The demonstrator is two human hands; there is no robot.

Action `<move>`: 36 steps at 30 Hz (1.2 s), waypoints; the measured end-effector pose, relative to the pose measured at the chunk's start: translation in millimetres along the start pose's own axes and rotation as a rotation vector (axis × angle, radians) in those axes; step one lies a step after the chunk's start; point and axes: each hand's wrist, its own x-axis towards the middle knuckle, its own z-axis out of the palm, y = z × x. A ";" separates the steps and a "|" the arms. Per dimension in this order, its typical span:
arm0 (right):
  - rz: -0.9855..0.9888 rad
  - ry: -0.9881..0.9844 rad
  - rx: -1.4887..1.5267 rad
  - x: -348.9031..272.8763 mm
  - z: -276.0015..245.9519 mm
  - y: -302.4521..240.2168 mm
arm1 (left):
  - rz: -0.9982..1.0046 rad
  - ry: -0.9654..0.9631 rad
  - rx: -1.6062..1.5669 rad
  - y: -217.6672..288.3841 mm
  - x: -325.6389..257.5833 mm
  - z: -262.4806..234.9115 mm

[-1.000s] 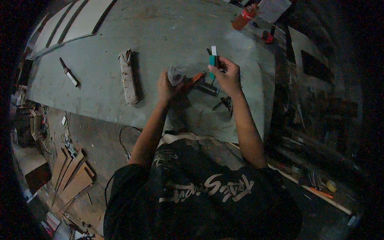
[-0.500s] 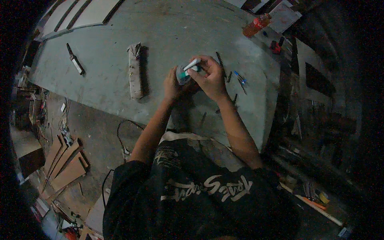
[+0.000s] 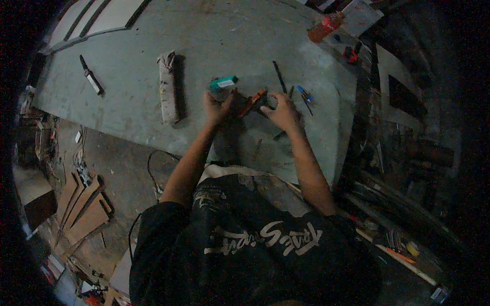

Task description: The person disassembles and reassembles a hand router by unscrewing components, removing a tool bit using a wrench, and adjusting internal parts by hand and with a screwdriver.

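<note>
My left hand (image 3: 218, 108) is over the table with thumb and fingers apart. Just beyond its fingertips is a small green-and-white piece (image 3: 224, 82), perhaps a packet or small box; its kind is unclear. My right hand (image 3: 284, 111) has its thumb and fingers spread in a curve, with nothing visible between them. Between the two hands lies a narrow orange-brown object (image 3: 252, 103), tilted, close to the right thumb; in the dim light its kind cannot be made out. A thin dark rod (image 3: 279, 75) lies beyond my right hand.
A wrapped, pale long bundle (image 3: 167, 87) lies left of my hands, a dark-and-white knife-like tool (image 3: 92, 75) farther left. Blue-tipped pens (image 3: 304, 94) are at right. A bottle of reddish drink (image 3: 326, 28) lies at the far right. Cut brown boards (image 3: 87, 209) rest on the floor.
My hands have moved apart. The white tube-like item in my right hand is no longer seen there. The green piece now shows beyond my left hand, and the orange-brown object has come into view.
</note>
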 end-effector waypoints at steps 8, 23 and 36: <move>-0.394 0.176 0.398 -14.4 35.6 -97.4 | -0.086 -0.175 0.214 -32.0 5.1 -11.3; -0.362 0.008 -0.388 15.4 39.5 26.6 | 0.188 -0.115 0.564 -0.6 -3.5 -10.6; -0.441 0.547 0.129 16.9 10.6 1.6 | 0.187 0.004 0.290 -18.2 -6.7 -11.1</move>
